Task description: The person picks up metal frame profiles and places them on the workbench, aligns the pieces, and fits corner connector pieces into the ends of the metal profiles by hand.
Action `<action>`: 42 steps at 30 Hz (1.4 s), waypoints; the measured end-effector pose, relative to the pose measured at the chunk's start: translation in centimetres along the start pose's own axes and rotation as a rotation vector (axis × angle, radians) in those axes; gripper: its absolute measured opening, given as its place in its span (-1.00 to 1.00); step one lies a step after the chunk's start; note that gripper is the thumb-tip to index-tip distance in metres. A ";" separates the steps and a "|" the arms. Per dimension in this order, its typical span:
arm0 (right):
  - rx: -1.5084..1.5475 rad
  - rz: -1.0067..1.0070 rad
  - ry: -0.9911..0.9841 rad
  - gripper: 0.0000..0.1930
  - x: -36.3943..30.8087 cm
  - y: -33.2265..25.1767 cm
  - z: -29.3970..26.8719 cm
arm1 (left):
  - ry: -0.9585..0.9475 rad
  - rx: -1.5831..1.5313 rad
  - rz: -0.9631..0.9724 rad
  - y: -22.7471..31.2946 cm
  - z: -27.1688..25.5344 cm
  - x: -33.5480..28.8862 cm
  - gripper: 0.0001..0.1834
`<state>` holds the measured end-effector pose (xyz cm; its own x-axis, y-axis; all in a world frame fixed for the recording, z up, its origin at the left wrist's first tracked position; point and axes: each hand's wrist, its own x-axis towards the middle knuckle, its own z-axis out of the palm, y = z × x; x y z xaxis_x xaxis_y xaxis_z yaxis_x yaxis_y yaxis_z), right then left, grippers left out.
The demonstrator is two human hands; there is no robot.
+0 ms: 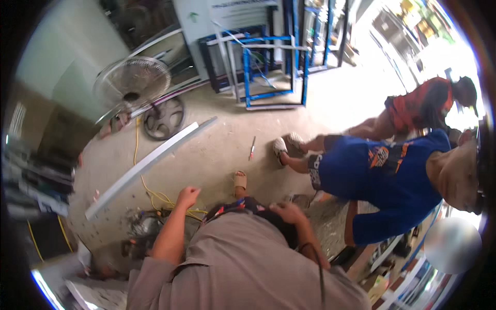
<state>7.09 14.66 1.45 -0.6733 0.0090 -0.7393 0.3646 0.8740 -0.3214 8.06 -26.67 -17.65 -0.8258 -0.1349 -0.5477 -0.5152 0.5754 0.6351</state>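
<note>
Head view: left hand (189, 197) loosely curled, looks bare; right hand (289, 212) curled, can't tell on what; thin yellow plastic-looking cable (136, 144) trails across the beige concrete floor (217, 150) toward its fan-side edge; probably light, limp; grip a loop

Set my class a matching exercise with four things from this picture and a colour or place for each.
Things:
1. Right hand
2. Cable
3. Standing fan
4. Long bar

Descriptions:
A. Yellow
B. At the picture's upper left
C. Pale grey, lying aslant
D. Nearest the person in the blue shirt

Pairs: 1-D, 2-A, 3-B, 4-C
</note>
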 end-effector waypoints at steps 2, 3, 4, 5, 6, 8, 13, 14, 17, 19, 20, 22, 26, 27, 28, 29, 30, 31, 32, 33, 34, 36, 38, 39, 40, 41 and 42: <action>0.057 -0.107 -0.070 -0.25 18.0 -1.7 -5.4 | -0.128 0.218 -0.206 -10.2 2.5 13.5 -0.43; 0.094 -0.071 -0.094 -0.20 19.3 -1.3 -5.6 | -0.105 0.242 -0.295 -9.4 2.0 11.6 -0.47; 0.159 -0.070 -0.149 -0.20 20.6 -3.2 -5.6 | -0.231 0.567 -0.128 -16.8 -1.0 9.7 -0.49; 0.162 -0.121 -0.161 -0.18 23.0 -5.0 -3.6 | -0.103 0.505 -0.354 -15.1 -3.0 7.9 -0.53; 0.182 -0.189 -0.192 -0.16 24.7 -6.4 -3.8 | -0.442 0.897 -0.098 -20.4 -6.3 7.2 -0.56; 0.126 -0.166 -0.200 -0.16 27.8 -10.9 -5.7 | -0.608 0.910 -0.202 -19.9 -9.5 8.1 -0.55; -0.100 -0.241 -0.309 -0.20 34.8 -15.3 -11.5 | -0.397 0.604 -0.161 -12.5 -7.5 25.4 -0.53; 0.046 -0.206 -0.233 -0.23 36.5 -16.5 -12.7 | -0.231 0.524 -0.149 -10.6 -7.7 30.2 -0.52; 0.537 -0.146 0.162 -0.37 43.2 -20.1 -14.8 | 0.092 0.314 -0.155 0.7 -11.2 45.7 -0.54; 0.685 -0.171 0.223 -0.38 45.1 -21.0 -17.7 | -0.133 0.459 0.206 16.5 -10.0 50.4 -0.60; 0.730 -0.257 0.150 -0.37 45.4 -23.0 -20.1 | -0.270 0.737 0.611 21.1 -9.0 52.3 -0.61; 0.821 -0.465 0.049 -0.35 46.9 -27.2 -25.9 | -0.733 1.020 0.643 35.1 -4.7 52.5 -0.63; 0.492 -0.813 -0.317 -0.22 45.6 -40.1 -39.8 | -0.783 0.607 0.885 49.4 4.8 54.5 -0.62; 0.376 -0.848 -0.417 -0.16 45.0 -41.3 -42.1 | -0.814 0.576 0.902 52.2 7.2 55.2 -0.62; 0.376 -0.839 -0.404 -0.16 46.2 -40.9 -43.5 | -0.842 0.572 0.914 54.8 9.2 56.5 -0.61; 0.298 -0.823 -0.503 -0.12 47.4 -40.2 -45.1 | -0.860 0.581 0.910 56.7 11.3 58.0 -0.61; 0.217 -0.805 -0.605 -0.08 48.7 -39.0 -47.0 | -0.874 0.593 0.890 58.2 13.3 59.5 -0.61; 0.196 -0.810 -0.599 -0.08 51.0 -37.0 -49.1 | -0.865 0.626 0.860 59.2 14.8 61.9 -0.60; 0.275 -0.836 -0.647 -0.07 54.1 -34.4 -50.3 | -0.854 0.669 0.806 59.4 16.0 64.4 -0.60; 0.354 -0.867 -0.694 -0.07 56.6 -32.2 -51.8 | -0.832 0.720 0.744 59.5 16.9 67.1 -0.59; 0.305 -0.820 -0.614 -0.09 58.6 -29.6 -53.9 | -0.801 0.763 0.676 59.4 18.0 70.1 -0.59; 0.224 -0.716 -0.587 -0.12 61.0 -24.8 -59.7 | -0.727 0.849 0.497 58.4 19.1 75.4 -0.58; 0.226 -0.641 -0.497 -0.17 64.3 -18.9 -64.7 | -0.659 0.904 0.320 58.2 19.6 79.1 -0.57; 0.305 -0.664 -0.462 -0.19 66.6 -16.1 -65.7 | -0.628 0.910 0.263 59.3 19.9 80.2 -0.57; 0.331 -0.722 -0.469 -0.21 68.5 -14.1 -67.5 | -0.595 0.901 0.223 60.8 20.5 81.2 -0.56; 0.349 -0.647 -0.543 -0.20 69.3 -13.0 -69.4 | -0.567 0.868 0.216 63.0 21.7 82.2 -0.55; 0.313 -0.625 -0.532 -0.21 67.0 -13.4 -73.6 | -0.546 0.824 0.221 65.7 23.3 83.1 -0.55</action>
<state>-90.23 39.32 -0.25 -0.4479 -0.7225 -0.5266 0.2420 0.4690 -0.8494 -89.06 18.76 -34.10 -0.5590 0.3106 -0.7688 0.1253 0.9482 0.2920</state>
